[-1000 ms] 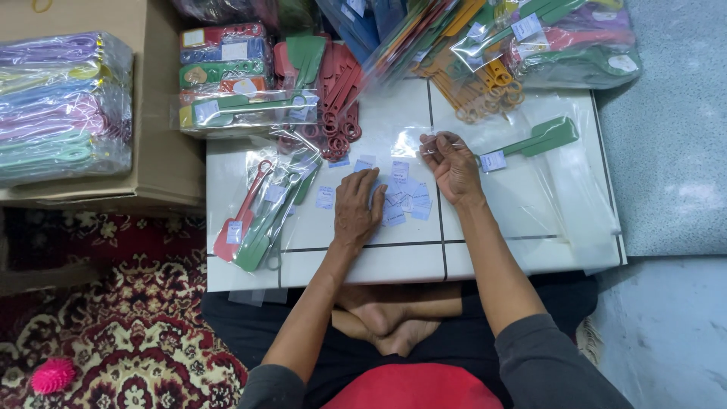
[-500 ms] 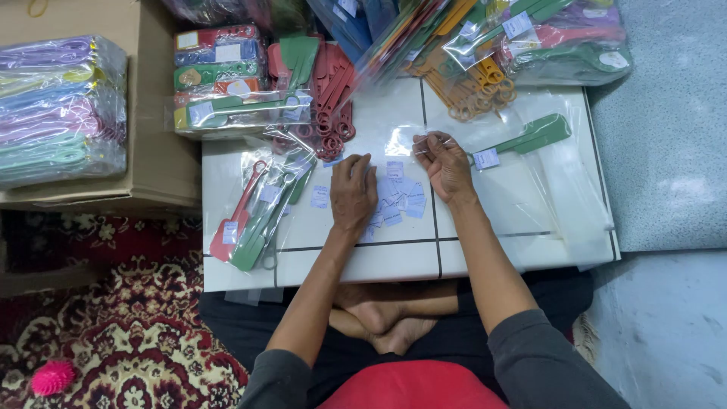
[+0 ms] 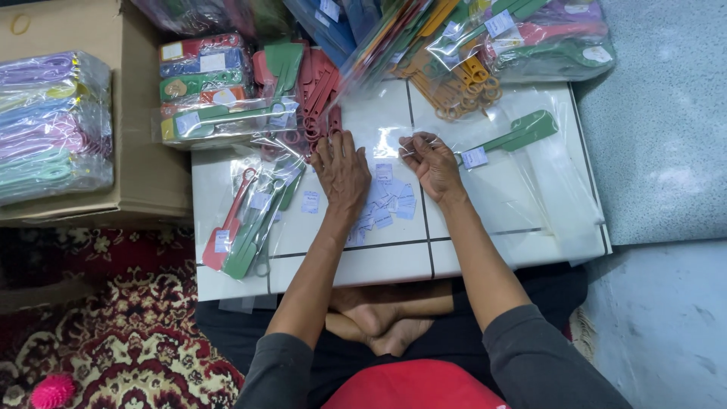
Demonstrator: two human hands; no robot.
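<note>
My left hand (image 3: 341, 170) lies flat on the white tiled board (image 3: 363, 265), fingers spread. Its fingertips reach the near ends of a pile of loose red spatulas (image 3: 318, 95). My right hand (image 3: 433, 163) pinches the edge of a clear plastic bag (image 3: 388, 141) that lies between the two hands. Small white paper labels (image 3: 390, 198) are scattered under and beside my left wrist. A green spatula (image 3: 519, 132) with a label on its handle lies just right of my right hand.
Bagged red and green spatulas (image 3: 250, 220) lie at the board's left. Stacked packs (image 3: 208, 79) and orange spatulas (image 3: 454, 83) crowd the far edge. A stack of clear bags (image 3: 556, 189) sits at right. A cardboard box (image 3: 144, 174) holds pastel packs; a patterned rug (image 3: 113, 333) lies below.
My left hand has slid forward from the labels to the red spatula pile. My right hand has stayed at the clear bag.
</note>
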